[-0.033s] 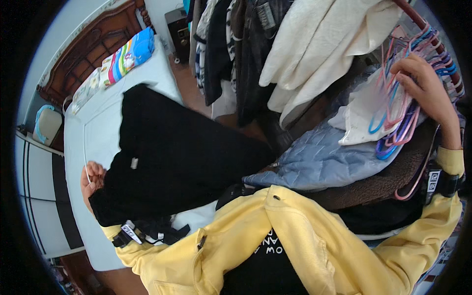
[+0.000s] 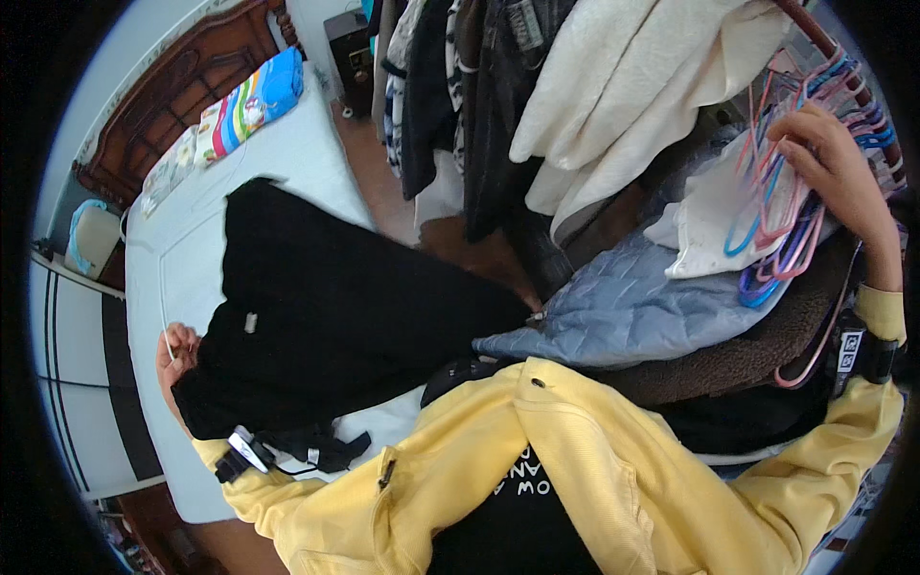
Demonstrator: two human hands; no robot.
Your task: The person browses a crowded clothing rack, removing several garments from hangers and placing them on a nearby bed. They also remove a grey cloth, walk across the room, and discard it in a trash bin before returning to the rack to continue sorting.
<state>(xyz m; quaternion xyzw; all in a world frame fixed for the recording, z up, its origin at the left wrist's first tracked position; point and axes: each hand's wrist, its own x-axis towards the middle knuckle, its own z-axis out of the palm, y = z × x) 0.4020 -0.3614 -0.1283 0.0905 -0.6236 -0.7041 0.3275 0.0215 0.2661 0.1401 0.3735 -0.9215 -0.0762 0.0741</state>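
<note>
Head view: the arms stood wide apart, the left beside the bed (image 2: 153,287), the right at the rail (image 2: 816,34).
Left hand: the left hand (image 2: 179,355) had its fingers curled in, pinching a thin white piece, apparently a hook (image 2: 167,335), at the edge of the garment.
Black garment: the garment (image 2: 326,287) stretched out from the left hand, in front of the bed, with its narrow end just beside the quilted jacket (image 2: 632,302); contact there could not be told.
Right hand: the right hand (image 2: 829,163) was bent over the hangers (image 2: 762,294), thumb below the fingers; whether it pinched one could not be told.
Hangers: pink, blue and purple, bunched below the rail, partly in front of a white cloth (image 2: 700,235).
Fleece: brown fleece (image 2: 733,369) lay under the quilted jacket.
Step in hand: judged to be handling of the garment by its hook, with the right hand busy at the hangers.
Next move: judged to call for a firm left pinch, so the garment did not slip or drag on the jacket, and careful right fingers, since the bunched hangers looked likely to snag.
</note>
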